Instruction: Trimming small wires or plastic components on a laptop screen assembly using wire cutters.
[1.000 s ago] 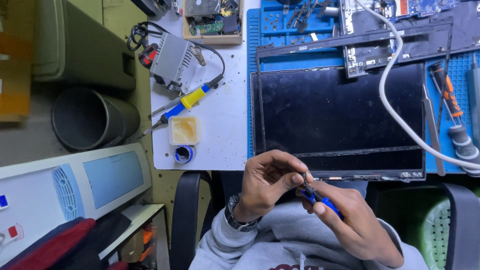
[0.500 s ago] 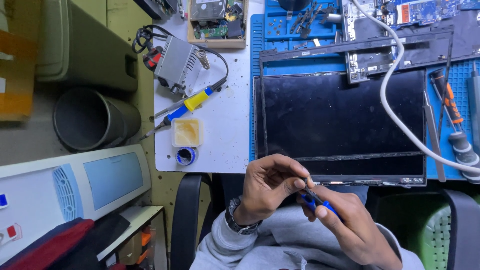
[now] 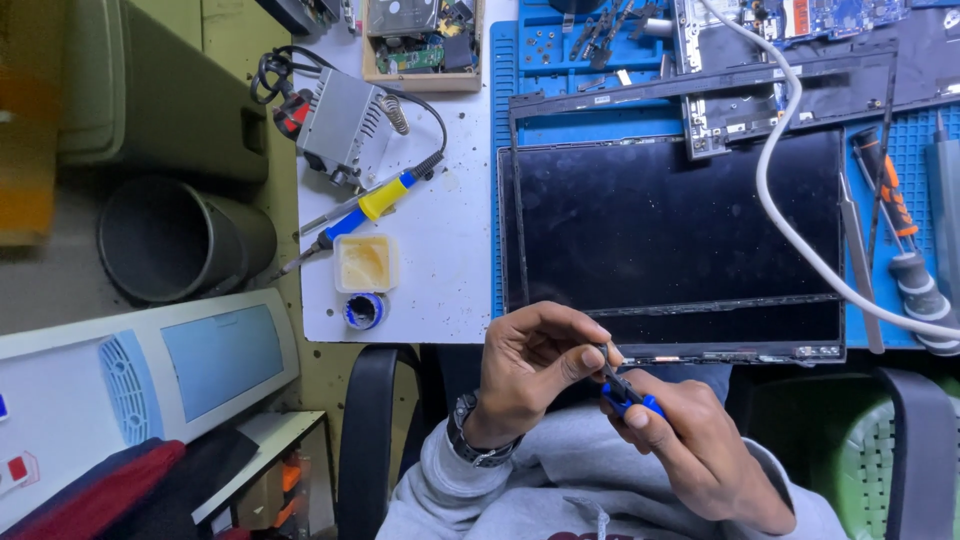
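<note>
- Your right hand (image 3: 700, 450) grips a blue-handled tool (image 3: 625, 392); left hand (image 3: 535, 365) pinches its tip, below the bench (image 3: 440, 230) edge.
- Laptop screen (image 3: 670, 220) lies just ahead, white cable (image 3: 790, 230) across it.
- Soldering iron (image 3: 375, 205) and flux tin (image 3: 365, 262) sit left.

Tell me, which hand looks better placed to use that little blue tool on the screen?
Right. The right hand grips the blue tool; the left hand only pinches its tip, near the screen panel.

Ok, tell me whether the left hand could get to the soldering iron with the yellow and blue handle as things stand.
Probably yes. The soldering iron lies in the open on the white table, nothing covering it, with bare surface between it and the left hand. That hand's fingertips are pinched at the tip of the blue-handled tool, though.
</note>
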